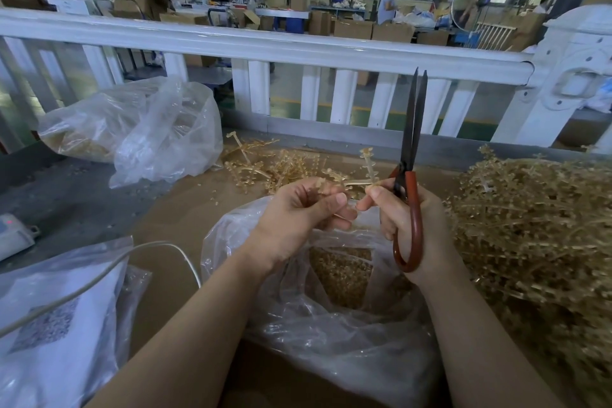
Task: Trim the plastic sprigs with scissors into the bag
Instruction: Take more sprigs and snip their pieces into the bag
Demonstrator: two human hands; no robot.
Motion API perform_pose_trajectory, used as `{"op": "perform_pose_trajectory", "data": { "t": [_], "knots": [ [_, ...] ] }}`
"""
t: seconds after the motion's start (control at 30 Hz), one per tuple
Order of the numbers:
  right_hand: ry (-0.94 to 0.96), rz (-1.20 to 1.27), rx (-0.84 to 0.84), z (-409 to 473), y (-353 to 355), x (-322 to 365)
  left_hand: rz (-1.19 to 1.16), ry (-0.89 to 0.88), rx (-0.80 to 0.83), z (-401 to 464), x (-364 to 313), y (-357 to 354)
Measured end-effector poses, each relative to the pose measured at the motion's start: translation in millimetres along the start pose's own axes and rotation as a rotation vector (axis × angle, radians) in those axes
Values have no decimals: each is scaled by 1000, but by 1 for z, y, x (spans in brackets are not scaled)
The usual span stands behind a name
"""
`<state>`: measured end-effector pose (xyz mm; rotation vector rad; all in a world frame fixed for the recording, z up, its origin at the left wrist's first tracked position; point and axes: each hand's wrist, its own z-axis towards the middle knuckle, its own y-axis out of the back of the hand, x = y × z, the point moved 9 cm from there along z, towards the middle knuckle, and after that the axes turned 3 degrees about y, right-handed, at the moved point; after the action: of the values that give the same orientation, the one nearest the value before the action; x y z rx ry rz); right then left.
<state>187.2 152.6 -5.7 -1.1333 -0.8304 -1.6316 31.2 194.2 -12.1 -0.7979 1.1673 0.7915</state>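
My left hand (pixel 304 212) pinches a thin tan plastic sprig (pixel 356 183) between thumb and fingers, just above the open clear bag (pixel 331 318) of cut tan pieces. My right hand (pixel 414 228) grips the red-handled scissors (pixel 410 156), blades nearly closed and pointing straight up. Its fingertips also touch the sprig's stem beside my left hand. One end of the sprig sticks up between the two hands.
A big heap of uncut tan sprigs (pixel 536 228) fills the right of the table; a smaller scatter (pixel 281 166) lies behind my hands. Another clear bag (pixel 139 129) sits back left, a white packet (pixel 49 325) with a cable front left. A white railing (pixel 298 46) borders the far edge.
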Motion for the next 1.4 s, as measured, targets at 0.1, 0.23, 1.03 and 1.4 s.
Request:
{"op": "perform_pose_trajectory", "data": {
  "t": [0.1,0.23,1.03,1.4],
  "knots": [
    [4,20,1,0,-2,0,6,69,12,-1,5,-3],
    [51,5,9,0,-2,3,-26,121,46,-2,8,-4],
    [348,-823,102,-4,-26,4,-367,-106,-268,-1,-10,41],
    [395,-872,62,-5,-24,6,-334,-126,-181,-2,-19,30]
  ]
}}
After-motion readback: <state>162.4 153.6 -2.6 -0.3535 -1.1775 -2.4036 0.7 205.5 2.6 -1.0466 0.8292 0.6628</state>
